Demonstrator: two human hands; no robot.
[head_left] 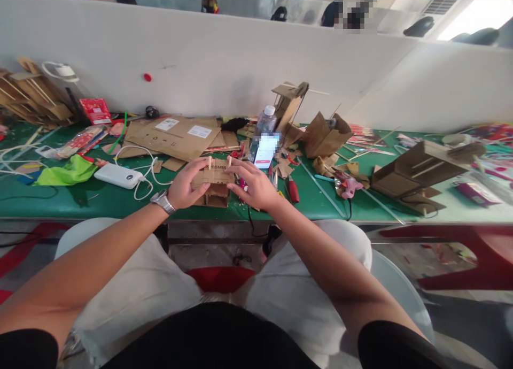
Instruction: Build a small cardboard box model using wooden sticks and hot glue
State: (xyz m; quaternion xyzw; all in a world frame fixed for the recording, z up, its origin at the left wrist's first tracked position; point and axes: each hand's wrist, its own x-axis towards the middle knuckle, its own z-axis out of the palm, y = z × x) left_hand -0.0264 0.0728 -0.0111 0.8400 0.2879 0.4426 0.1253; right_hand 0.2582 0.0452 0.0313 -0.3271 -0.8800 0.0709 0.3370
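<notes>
A small cardboard box structure (pixel 216 177) with printed lettering on its top stands at the front of the green table, between my hands. My left hand (pixel 188 183), with a metal watch on the wrist, grips its left side, thumb along the near edge. On the opposite side my right hand (pixel 253 185) holds the box's right edge, its fingertips on the top. Light wooden sticks poke up near the fingertips of both hands. Below the top panel the box's front shows open compartments. Just behind the right hand, a lit phone (pixel 263 158) leans in front of a clear plastic bottle (pixel 266 122).
Flat cardboard sheets (pixel 172 136) lie behind the box. A white power bank (pixel 118 175) with cables sits left, near green cloth (pixel 66 171). To the right are a red-handled tool (pixel 294 190), a pink glue gun (pixel 349 187) and a larger cardboard model (pixel 417 171). A white partition (pixel 240 53) stands behind.
</notes>
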